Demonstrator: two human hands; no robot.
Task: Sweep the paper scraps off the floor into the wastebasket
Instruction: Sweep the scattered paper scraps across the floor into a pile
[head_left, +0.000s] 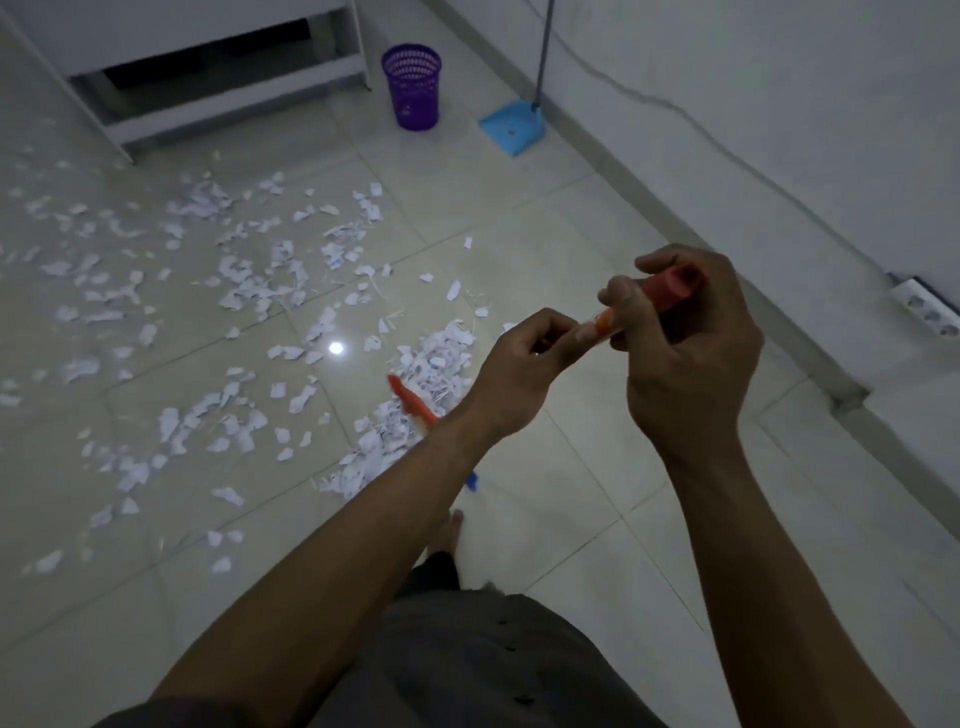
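White paper scraps (249, 291) lie scattered over the tiled floor, with a denser heap (415, 395) just below my left hand. Both hands hold a broom at chest height. My right hand (685, 338) grips the red end of the broom handle (672, 288). My left hand (524, 369) curls round the orange shaft lower down. The shaft shows again, blurred, under my left wrist, and a bit of blue broom head (471, 480) peeks out by my forearm. The purple mesh wastebasket (412, 85) stands upright at the far side of the floor.
A blue dustpan (511, 127) with a long grey handle leans against the wall right of the wastebasket. A white cabinet (208, 67) stands far left. A power strip (930, 306) and cable run along the right wall. My bare foot (452, 525) is below.
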